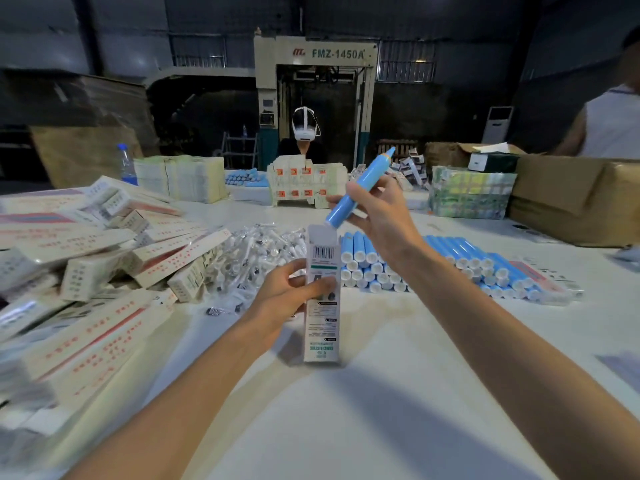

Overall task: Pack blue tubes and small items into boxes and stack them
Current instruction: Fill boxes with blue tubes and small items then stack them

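My left hand (287,299) grips a narrow white box (322,327) that stands upright on the white table, top flap open. My right hand (379,211) holds a blue tube (360,187) tilted, its white lower end at the box's open mouth and its pointed tip up to the right. A stack of blue tubes (450,268) with white caps lies behind my right forearm. A heap of small clear-wrapped items (256,251) sits just behind the box.
Filled cream boxes (104,258) are piled along the left. A person with a headset (304,133) sits across the table behind flat cartons (304,183). Cardboard cases (575,199) and wrapped packs (471,192) stand at the right; a water bottle (127,164) stands back left.
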### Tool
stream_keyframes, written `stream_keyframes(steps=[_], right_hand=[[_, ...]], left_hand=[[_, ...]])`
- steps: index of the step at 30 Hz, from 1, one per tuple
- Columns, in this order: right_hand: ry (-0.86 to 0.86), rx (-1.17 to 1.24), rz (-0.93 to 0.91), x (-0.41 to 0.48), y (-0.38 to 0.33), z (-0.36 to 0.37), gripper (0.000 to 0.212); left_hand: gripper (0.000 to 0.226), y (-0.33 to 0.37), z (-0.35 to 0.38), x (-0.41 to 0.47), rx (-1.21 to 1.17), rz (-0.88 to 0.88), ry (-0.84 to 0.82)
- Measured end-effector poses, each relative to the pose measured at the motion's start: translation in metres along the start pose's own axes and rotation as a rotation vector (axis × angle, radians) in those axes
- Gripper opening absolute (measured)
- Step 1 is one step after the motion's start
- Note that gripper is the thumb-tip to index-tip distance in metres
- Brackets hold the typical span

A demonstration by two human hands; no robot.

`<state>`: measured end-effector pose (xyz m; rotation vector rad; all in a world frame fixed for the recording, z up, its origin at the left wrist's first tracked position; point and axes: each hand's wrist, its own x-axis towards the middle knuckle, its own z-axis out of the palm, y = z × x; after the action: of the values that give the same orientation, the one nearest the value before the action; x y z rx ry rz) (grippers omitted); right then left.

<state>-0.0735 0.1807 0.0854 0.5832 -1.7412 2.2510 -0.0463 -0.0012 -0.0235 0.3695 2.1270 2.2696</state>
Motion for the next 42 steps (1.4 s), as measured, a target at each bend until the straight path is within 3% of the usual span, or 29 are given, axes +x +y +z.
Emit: stream_keyframes(steps=[3,7,13,16,20,23,26,31,34,37,40,42], right_hand=[[0.034,-0.101,0.031,0.001,0.02,0.01,0.046],[0.065,-0.411,0.026,0.009,0.033,0.003,0.058],[-0.126,-0.683,0.242,0.023,0.016,-0.01,0.08],[-0.289,-0.748,0.274,0.017,0.018,0.0,0.077],[-0.398,-0.79,0.302,0.006,0.039,0.008,0.053],[-0.251,-0.795,0.159,0.0,0.062,0.003,0.041],[-0.002,-1.056,-0.071,-0.007,0.088,-0.009,0.02],[-0.165,-1.615,-0.237,-0.028,0.14,-0.008,0.016],[-0.228,-1.816,-0.277,-0.03,0.159,0.0,0.027],[-0.228,-1.781,-0.239,-0.027,0.167,-0.003,0.038],[-0.168,-1.481,-0.081,-0.027,0.16,-0.011,0.036],[-0.085,-1.21,0.011,-0.028,0.144,-0.015,0.049]], left_hand=[[0.053,-0.001,0.0,-0.001,0.013,0.0,-0.021],[0.053,-0.004,-0.004,-0.001,0.025,-0.025,0.002],[0.054,-0.001,-0.003,-0.002,0.084,-0.003,-0.014],[0.046,-0.001,-0.003,-0.001,0.092,0.011,0.021],[0.045,-0.002,-0.01,0.002,0.028,-0.025,0.128],[0.042,-0.002,-0.02,0.004,-0.011,-0.063,0.238],[0.037,-0.003,-0.027,0.006,0.0,-0.063,0.316],[0.033,-0.002,-0.026,0.008,0.016,-0.053,0.335],[0.03,-0.002,-0.025,0.007,0.056,-0.021,0.307],[0.031,0.0,-0.023,0.005,0.077,-0.006,0.258],[0.034,0.001,-0.022,0.003,0.066,0.0,0.219],[0.036,0.002,-0.021,0.002,0.06,-0.002,0.19]])
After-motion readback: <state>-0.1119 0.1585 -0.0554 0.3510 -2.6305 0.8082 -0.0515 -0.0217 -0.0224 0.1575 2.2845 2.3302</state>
